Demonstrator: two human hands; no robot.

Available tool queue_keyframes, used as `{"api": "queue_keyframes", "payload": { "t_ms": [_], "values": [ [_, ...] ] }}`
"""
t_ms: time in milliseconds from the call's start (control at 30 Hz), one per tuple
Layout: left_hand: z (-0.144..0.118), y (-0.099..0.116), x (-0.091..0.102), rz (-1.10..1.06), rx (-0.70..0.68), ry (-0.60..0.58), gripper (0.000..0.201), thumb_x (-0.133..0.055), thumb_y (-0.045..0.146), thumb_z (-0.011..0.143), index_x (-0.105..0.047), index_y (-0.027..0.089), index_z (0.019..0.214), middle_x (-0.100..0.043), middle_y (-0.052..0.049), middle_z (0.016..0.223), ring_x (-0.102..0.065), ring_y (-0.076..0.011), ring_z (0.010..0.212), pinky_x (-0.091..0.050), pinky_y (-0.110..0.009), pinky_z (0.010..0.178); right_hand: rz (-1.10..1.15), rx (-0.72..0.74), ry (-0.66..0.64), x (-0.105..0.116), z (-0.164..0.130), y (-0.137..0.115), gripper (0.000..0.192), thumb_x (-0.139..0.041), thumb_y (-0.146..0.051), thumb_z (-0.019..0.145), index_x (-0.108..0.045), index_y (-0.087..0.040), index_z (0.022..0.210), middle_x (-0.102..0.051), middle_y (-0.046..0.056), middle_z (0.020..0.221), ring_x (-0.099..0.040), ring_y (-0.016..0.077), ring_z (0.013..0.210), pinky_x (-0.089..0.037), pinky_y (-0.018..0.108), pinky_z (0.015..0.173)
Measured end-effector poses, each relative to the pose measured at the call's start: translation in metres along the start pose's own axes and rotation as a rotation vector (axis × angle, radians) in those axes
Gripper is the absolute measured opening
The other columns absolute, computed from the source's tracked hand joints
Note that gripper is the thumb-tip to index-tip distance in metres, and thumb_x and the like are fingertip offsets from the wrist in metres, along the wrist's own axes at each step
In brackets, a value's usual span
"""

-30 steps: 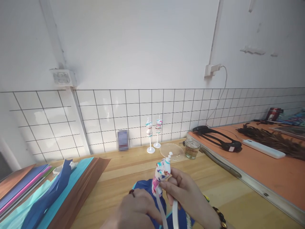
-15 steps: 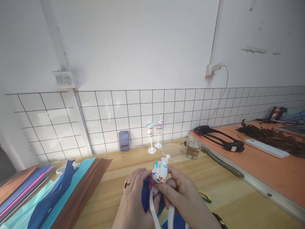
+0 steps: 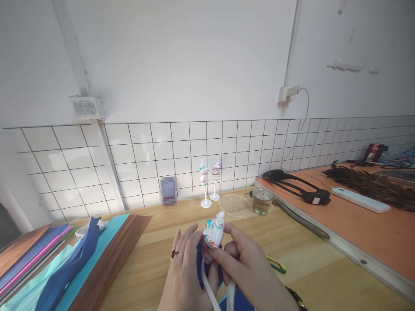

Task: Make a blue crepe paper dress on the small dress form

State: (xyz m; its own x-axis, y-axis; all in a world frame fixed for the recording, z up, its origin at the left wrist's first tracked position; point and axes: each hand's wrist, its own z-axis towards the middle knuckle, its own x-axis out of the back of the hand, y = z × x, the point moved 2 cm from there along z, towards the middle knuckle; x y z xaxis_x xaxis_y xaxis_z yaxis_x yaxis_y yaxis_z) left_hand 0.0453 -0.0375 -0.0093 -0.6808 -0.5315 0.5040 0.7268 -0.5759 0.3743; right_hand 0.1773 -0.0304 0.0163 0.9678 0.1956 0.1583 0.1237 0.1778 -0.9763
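A miniature dress form (image 3: 214,233), white with teal, pink and multicoloured patches, is held tilted between my two hands. My left hand (image 3: 186,270) is curled around its lower part, with dark blue paper (image 3: 200,270) against it. At the form's waist, my right hand (image 3: 241,259) is closed, its thumb and fingers pressing on the side of the form where a white ribbon (image 3: 209,287) goes round. Both ribbon ends hang down towards me. Part of the ribbon is hidden under my right fingers. Below them shows more blue paper (image 3: 243,301).
Two similar dress forms (image 3: 203,179) (image 3: 216,172) stand on white stands by the wall. Nearby are a clear round plate (image 3: 235,206), a glass jar (image 3: 262,202) and yellow-green snips (image 3: 276,264). Coloured paper sheets (image 3: 113,255) lie left; a black strap device (image 3: 298,185) lies right.
The dress form has shifted slightly left and tilted a little more. My left fingers have lifted and spread somewhat; my right hand keeps its hold.
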Motion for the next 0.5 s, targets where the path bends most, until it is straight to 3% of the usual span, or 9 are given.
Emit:
{"api": "queue_keyframes", "payload": {
  "t_ms": [333, 500],
  "values": [
    [-0.0027, 0.0018, -0.0019, 0.082, -0.038, 0.001, 0.042, -0.046, 0.013, 0.077, -0.040, 0.018, 0.118, -0.062, -0.014, 0.114, -0.056, -0.0302, 0.111, -0.031, -0.061, 0.101, -0.158, 0.000, -0.002, -0.0026, -0.0024, -0.0022, 0.027, -0.057, -0.034, 0.083, -0.053, -0.021, 0.107, -0.055, -0.007, 0.050, -0.054, 0.0126, 0.047, -0.039, 0.020, 0.046],
    [-0.0001, 0.0015, 0.0039, 0.058, 0.033, -0.006, 0.038, -0.045, 0.016, 0.078, -0.045, 0.020, 0.115, -0.065, -0.011, 0.101, -0.062, -0.0302, 0.098, -0.039, -0.057, 0.094, -0.308, 0.030, -0.042, -0.0006, -0.0034, -0.0094, 0.021, -0.053, -0.034, 0.085, -0.055, -0.022, 0.102, -0.059, -0.004, 0.054, -0.054, 0.0133, 0.051, -0.037, 0.021, 0.048]
  ]
}}
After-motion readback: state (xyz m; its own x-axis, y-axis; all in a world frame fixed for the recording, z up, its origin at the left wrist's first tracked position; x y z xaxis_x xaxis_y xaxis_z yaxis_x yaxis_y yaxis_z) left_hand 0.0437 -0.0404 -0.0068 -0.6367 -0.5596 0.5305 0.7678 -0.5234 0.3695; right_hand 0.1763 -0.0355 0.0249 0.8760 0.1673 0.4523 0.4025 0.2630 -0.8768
